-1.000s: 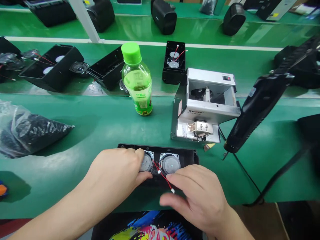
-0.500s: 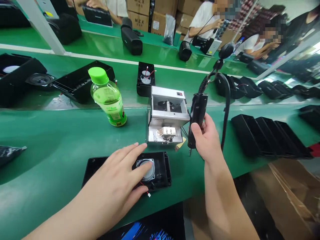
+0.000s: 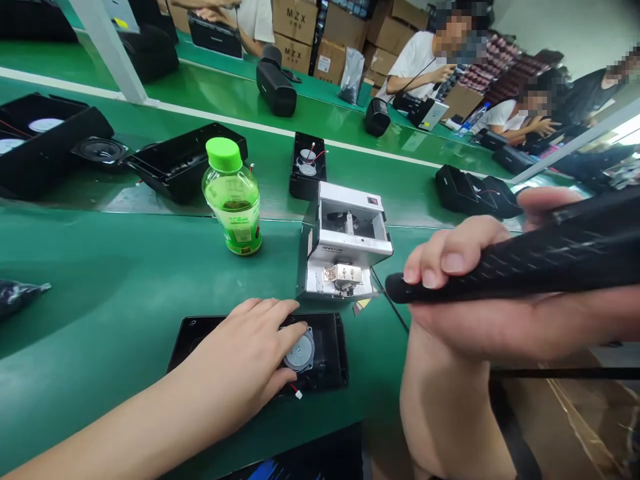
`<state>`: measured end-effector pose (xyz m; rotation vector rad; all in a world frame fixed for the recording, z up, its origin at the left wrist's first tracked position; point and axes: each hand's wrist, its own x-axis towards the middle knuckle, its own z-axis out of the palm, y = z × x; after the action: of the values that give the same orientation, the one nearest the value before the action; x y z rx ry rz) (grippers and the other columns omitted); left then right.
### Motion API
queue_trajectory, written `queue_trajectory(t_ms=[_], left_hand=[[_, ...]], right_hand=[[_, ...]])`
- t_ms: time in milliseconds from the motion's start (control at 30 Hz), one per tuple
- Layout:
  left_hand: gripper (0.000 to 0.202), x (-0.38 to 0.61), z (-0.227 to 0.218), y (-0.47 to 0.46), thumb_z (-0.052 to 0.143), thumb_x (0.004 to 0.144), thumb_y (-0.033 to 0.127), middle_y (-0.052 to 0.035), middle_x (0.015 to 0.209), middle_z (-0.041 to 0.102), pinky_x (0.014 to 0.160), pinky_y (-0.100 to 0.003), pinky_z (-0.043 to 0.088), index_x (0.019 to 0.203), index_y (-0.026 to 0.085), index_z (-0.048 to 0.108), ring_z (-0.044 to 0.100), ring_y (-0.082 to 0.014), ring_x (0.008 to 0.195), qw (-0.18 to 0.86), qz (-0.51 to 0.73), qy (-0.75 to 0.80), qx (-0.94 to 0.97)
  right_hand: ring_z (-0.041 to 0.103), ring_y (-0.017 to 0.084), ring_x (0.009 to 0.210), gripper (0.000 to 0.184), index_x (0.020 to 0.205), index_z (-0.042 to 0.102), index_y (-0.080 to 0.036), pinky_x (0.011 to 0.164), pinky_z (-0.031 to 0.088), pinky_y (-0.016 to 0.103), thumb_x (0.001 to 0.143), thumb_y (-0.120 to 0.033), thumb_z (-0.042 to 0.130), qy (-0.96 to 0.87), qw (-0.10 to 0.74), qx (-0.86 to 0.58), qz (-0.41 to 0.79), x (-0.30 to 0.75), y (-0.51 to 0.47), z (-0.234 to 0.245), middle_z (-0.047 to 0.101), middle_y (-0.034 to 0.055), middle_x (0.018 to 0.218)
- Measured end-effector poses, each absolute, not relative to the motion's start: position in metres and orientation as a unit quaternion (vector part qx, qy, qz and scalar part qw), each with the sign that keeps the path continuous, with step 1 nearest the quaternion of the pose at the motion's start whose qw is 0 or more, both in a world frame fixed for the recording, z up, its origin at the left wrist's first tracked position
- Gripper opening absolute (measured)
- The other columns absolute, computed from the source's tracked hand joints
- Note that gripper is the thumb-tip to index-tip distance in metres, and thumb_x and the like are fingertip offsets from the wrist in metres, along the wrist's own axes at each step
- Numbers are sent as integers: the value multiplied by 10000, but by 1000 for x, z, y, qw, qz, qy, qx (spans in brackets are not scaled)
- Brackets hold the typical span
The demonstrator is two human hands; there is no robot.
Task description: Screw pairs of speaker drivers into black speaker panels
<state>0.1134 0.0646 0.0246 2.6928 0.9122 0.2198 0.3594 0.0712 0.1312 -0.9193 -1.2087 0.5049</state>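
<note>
My left hand (image 3: pixel 240 353) lies flat with its fingers over a round speaker driver (image 3: pixel 301 352), pressing on it inside an open black speaker housing (image 3: pixel 327 333). A white-tipped wire end pokes out below the hand. My right hand (image 3: pixel 460 313) is shut around a black electric screwdriver (image 3: pixel 525 270), held level, with its thin bit close to the front of a silver screw feeder machine (image 3: pixel 345 240). The feeder's small metal rail (image 3: pixel 343 273) sits just left of the bit.
A green-capped plastic bottle (image 3: pixel 233 197) stands left of the feeder on the green bench. Black housings with speakers lie on the raised belt behind. A bag of black parts (image 3: pixel 17 293) sits at the left edge. Several co-workers and cardboard boxes appear beyond.
My right hand has brought the screwdriver from upright to level, its bit now near the feeder. My left hand has stayed on the speaker, and the view has shifted slightly.
</note>
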Motion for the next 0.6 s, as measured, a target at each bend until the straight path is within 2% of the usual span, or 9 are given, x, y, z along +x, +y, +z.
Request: queue_trajectory(t_ms=[67,200,333,467,600], left_hand=[[451,114,23,66,926,891,268,-155,1479,755,1083,-611,603,1326,237,813,747,-415,1275,153,75,321,932],[401,113,22,65,894,917,248,-132,1414,756,1026,-578,606,1306,259,800,742,-381,1206,174,72,329,925],[365,113,23,63,877,932,263,-125,1383,753,1014,-558,602,1289,255,800,732,-367,1192,179,68,330,924],[396,113,23,63,909,914,291,-129,1374,753,1026,-559,598,1290,240,797,726,-368,1191,169,80,330,925],[433,114,24,63,969,874,333,-127,1348,768,1011,-563,604,1259,219,807,733,-366,1161,166,69,336,925]], right_hand=[[578,200,441,789,1068,605,-240,378,464,357,978,-1000,410,-550,700,-407,205,345,82,129,576,-17,578],[547,186,394,907,1001,591,-257,367,432,349,860,-1107,306,-580,673,-406,212,330,96,110,579,2,549],[562,202,389,955,1036,658,-247,365,433,357,879,-1091,240,-549,675,-445,211,327,95,107,570,12,538],[559,203,410,1014,1079,756,-166,333,391,340,902,-1054,298,-520,698,-448,202,325,94,110,518,22,561],[540,227,384,1080,1237,735,-159,306,377,354,902,-1051,227,-501,695,-455,242,329,94,107,514,10,538]])
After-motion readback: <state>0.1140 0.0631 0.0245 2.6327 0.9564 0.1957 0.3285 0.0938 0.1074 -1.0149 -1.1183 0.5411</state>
